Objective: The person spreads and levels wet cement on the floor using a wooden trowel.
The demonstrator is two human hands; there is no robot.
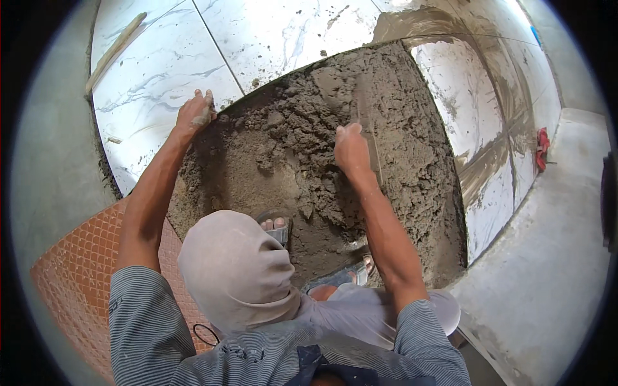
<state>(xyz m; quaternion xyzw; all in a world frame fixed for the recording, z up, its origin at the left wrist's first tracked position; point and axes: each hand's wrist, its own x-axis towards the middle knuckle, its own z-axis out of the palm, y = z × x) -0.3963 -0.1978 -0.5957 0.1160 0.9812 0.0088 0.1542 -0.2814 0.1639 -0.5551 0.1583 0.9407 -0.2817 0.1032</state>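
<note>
White tiling [151,83] is down; the left hand [198,112], fingers loosely bent, rests on its near edge. Mortar [283,128] lies untiled, flatter rightward, where the right hand [353,148] grips a blurred strip [364,103], possibly a straightedge. Smeared tiles [458,90] line its right edge.

Cool, fairly bright light seems to come from the far side, turning the far marble-patterned tiles [290,29] glaring white. The mortar [283,132] looks much dimmer, with deep shadow just right of the left hand [195,116], which shows fairly crisply. Blur smears the flat-bladed tool [365,106] at the right hand [352,153]. Fisheye distortion bows the tile edges at the right, and the picture's rim fades to black.
</note>
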